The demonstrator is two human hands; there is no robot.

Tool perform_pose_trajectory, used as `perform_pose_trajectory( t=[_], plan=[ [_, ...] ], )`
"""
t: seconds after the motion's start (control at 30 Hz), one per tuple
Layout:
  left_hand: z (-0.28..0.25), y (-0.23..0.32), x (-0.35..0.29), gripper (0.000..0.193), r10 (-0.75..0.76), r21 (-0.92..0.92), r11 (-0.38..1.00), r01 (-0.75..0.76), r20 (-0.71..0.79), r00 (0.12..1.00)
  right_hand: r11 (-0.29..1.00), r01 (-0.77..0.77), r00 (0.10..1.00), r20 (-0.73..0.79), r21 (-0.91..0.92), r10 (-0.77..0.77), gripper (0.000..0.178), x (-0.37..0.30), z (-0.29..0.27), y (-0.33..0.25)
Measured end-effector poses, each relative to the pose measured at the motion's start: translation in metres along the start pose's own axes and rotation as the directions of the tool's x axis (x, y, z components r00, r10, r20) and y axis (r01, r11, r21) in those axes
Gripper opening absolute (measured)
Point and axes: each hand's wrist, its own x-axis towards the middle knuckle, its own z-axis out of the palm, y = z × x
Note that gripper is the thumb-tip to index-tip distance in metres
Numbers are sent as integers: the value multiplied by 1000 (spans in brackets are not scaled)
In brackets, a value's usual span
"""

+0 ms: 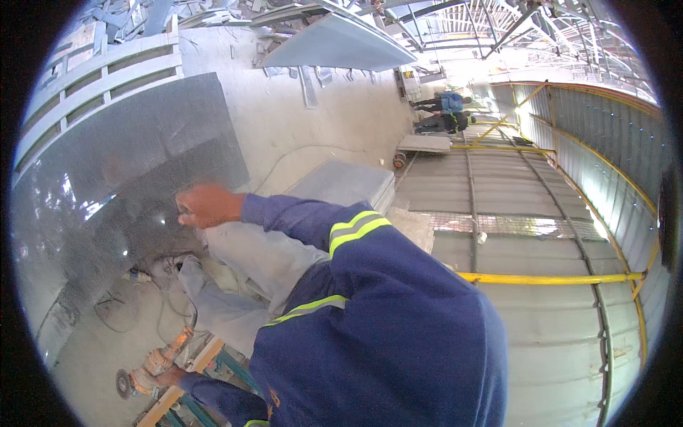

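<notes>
An orange angle grinder with a round disc at its end is gripped in my left hand, low on the left beside a timber-edged green frame. My right hand is raised in front of my grey trousers. Its fingers are curled together, slightly blurred, and whatever they may hold is hidden. Just beyond that hand stretches a large dark polished stone slab, partly dusty and partly reflective. The right fingers look apart from the slab, though the exact distance is unclear.
Loose cables lie on the floor near my feet. Pale slatted boards stand beyond the dark slab. Farther off are a stack of grey slabs, a large leaning panel and two people. A yellow rail crosses the metal sheeting.
</notes>
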Motion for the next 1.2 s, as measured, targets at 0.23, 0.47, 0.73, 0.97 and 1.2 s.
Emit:
perform_pose_trajectory(
  t=[0.23,0.47,0.73,0.97,1.2],
  plan=[
    [35,3,-8,56,2,-11,1000,-2,64,998,993,5,995,97,118,-16,37,-2,37,6],
    [42,-4,-26,55,-5,-37,999,9,118,993,977,160,966,181,139,-184,27,-28,163,54],
    [58,-12,-27,54,384,419,787,-453,242,891,974,188,837,499,124,-225,27,-85,227,86],
    [91,13,-43,23,356,33,931,-364,144,923,979,169,753,626,116,-204,34,-118,219,51],
    [77,21,-19,23,236,56,969,-242,105,966,950,56,801,554,307,-227,40,-154,226,-5]
  ],
)
